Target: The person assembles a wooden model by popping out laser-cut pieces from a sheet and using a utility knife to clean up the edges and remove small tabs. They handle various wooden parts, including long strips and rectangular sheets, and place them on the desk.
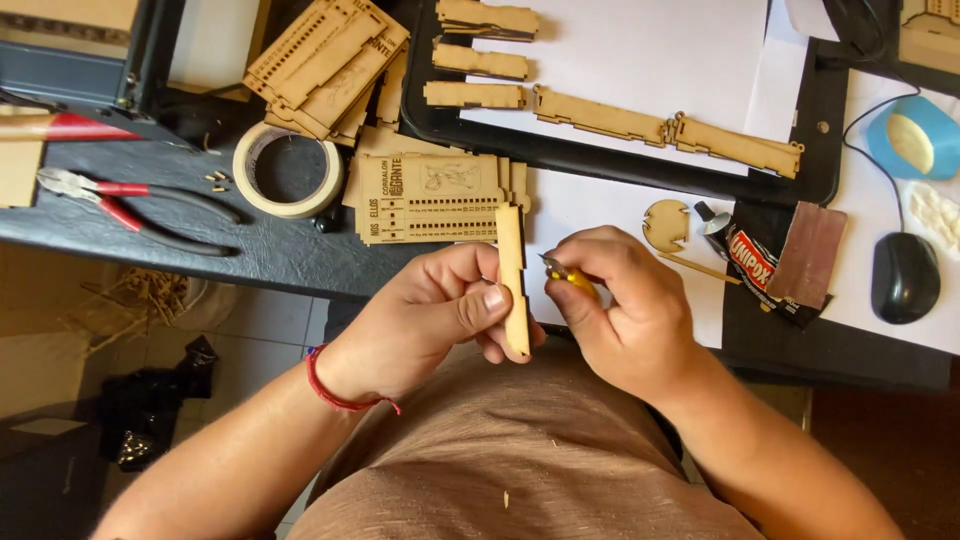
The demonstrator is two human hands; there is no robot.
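While the left hand (440,310) pinches the wooden strip (512,278) upright, long axis running near to far, the right hand (625,310) closes on what seems a yellow-handled blade (568,277), tip just right of it.

1. Warm, soft daylight fills the scene; the white paper sheets (640,50) at the top are brightest, close to washed out.
2. The floor (260,330) under the counter (250,250) lies in dim shadow.
3. Focus is sharp at the centre, with no motion blur.
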